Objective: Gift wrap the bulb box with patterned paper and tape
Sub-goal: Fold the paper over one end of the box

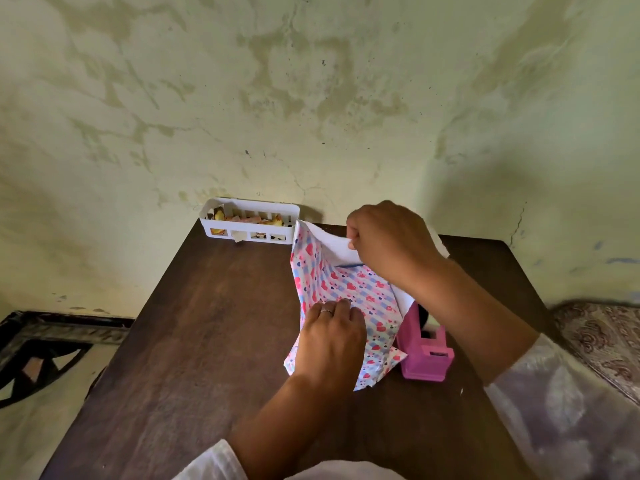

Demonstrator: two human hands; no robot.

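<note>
Glossy heart-print paper, pink and blue on white, is lying creased over the box at the far right of the dark wooden table; the box itself is hidden. I am pressing my left hand flat on it, fingers together, while my right hand is pinching its white upper edge. Pink plastic tape dispenser just beside. White slotted basket against the stained plaster wall.

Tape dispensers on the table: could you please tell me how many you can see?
1. A pink tape dispenser stands on the table, right of the patterned paper, partly behind the right forearm. Others could be hidden under the paper.
</note>
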